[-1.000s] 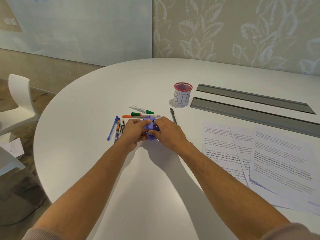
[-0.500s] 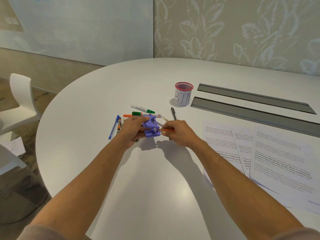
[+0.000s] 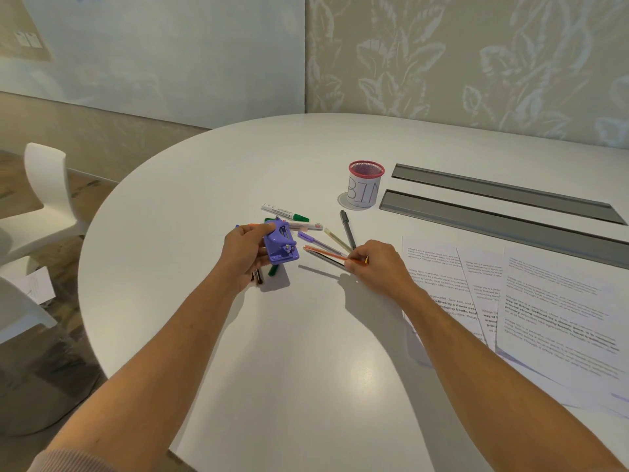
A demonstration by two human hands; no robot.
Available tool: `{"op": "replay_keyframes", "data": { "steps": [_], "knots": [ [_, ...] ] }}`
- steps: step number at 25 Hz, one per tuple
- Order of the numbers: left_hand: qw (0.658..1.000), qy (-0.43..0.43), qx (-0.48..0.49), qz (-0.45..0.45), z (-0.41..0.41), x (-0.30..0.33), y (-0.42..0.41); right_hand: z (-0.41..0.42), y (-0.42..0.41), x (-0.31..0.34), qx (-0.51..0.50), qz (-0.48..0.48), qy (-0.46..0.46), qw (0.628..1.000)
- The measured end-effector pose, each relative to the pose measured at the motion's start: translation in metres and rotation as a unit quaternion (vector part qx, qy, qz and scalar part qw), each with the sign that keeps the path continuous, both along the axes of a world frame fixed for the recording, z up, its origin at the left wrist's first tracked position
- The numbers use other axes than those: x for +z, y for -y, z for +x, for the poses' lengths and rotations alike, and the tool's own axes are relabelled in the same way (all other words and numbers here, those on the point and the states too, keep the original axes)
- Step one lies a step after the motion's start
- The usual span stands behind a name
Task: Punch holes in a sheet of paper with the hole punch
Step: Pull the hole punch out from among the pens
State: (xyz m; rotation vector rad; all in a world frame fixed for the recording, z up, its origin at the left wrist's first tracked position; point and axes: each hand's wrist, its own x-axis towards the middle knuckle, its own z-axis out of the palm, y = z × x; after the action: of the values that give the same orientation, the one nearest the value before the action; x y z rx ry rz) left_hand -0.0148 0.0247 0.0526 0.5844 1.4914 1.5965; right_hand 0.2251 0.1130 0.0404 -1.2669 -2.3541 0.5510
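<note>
Here, hole punch (image 3: pixel 281 245) lifted off the counter (image 3: pixel 306 352).
Left hand (image 3: pixel 243 252) gripped it; right hand (image 3: pixel 377 267) pinched thin pens (image 3: pixel 323 255).

Both forearms are extended forward over the surface (image 3: pixel 306 352), bare to near the elbows, where sleeve cuffs are seen at the lower edge. The left hand (image 3: pixel 243 255) is raised a little, palm turned rightward, fingers and thumb curled in a grip on the punch (image 3: pixel 280 245). The right hand (image 3: pixel 377 267) is held low, knuckles up, its fingertips (image 3: pixel 350 264) pinched on thin pens (image 3: pixel 323 255). The hands are kept apart.
</note>
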Motion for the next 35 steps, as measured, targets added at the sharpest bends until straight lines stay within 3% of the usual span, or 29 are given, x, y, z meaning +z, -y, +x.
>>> {"op": "replay_keyframes", "data": {
  "steps": [9,16,26,35],
  "knots": [
    [1.0,-0.019,-0.022,-0.013,0.007,-0.001,0.006,-0.048,0.032,-0.011,0.01,0.129,0.127,0.984],
    [0.997,-0.038,-0.068,-0.018,0.021,-0.003,0.005,-0.033,0.034,-0.013,-0.011,0.101,0.066,0.993],
    [0.965,-0.042,-0.255,-0.044,0.091,-0.006,-0.013,0.081,0.035,-0.001,-0.185,0.123,-0.019,0.975],
    [0.948,-0.083,-0.297,-0.078,0.157,-0.015,-0.02,0.216,0.071,-0.016,-0.334,0.129,0.011,0.934]
  ]
}}
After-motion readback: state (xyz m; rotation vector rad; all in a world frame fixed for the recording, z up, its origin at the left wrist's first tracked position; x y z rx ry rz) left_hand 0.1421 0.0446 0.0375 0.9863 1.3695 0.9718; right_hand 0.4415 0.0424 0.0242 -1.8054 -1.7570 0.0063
